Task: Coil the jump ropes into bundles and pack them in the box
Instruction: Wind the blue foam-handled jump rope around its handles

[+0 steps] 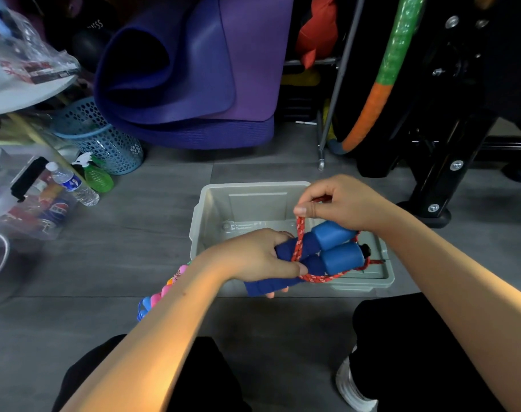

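Observation:
My left hand (260,257) grips the two blue foam handles (321,251) of a jump rope, held side by side above the grey plastic box (220,209). The red speckled rope (299,239) loops around the handles. My right hand (339,203) pinches a loop of this rope above the handles. The box on the floor looks empty inside. A second jump rope with pink and blue beads (158,295) lies on the floor to the left, partly hidden behind my left forearm.
Rolled purple mats (187,69) and a blue mesh basket (101,138) stand behind the box. Bottles and a clear bin (72,182) crowd the left. A black metal stand (443,162) and a green-orange hoop (381,78) are at the right. My knees are at the bottom.

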Motion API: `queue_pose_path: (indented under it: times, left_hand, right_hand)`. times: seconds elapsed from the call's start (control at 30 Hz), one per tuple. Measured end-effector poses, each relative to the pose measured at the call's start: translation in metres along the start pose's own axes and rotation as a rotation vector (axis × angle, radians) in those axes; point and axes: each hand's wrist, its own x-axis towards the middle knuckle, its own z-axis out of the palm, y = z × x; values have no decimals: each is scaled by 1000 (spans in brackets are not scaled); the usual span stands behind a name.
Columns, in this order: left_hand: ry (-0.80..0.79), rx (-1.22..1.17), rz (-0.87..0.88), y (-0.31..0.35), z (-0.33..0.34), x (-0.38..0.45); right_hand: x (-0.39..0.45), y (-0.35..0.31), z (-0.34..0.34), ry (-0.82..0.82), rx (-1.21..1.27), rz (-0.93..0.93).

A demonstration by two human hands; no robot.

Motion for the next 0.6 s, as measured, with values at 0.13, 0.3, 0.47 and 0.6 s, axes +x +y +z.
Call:
queue_pose_path:
  times: [0.13,0.3,0.47,0.6]
  left_hand:
    - [83,221,55,-7,-10,-3]
    - [60,123,107,-13,-27,-12]
    - [108,-43,114,-16,-34,-14]
    - [162,-175,81,-17,-32,-12]
  right_hand:
    - [-5,3,-1,-189,303,143]
    - [-10,3,1,-254,685,158]
    - [-10,-1,-2,-311,819,262]
    - [-11,3,4,-268,834,180]
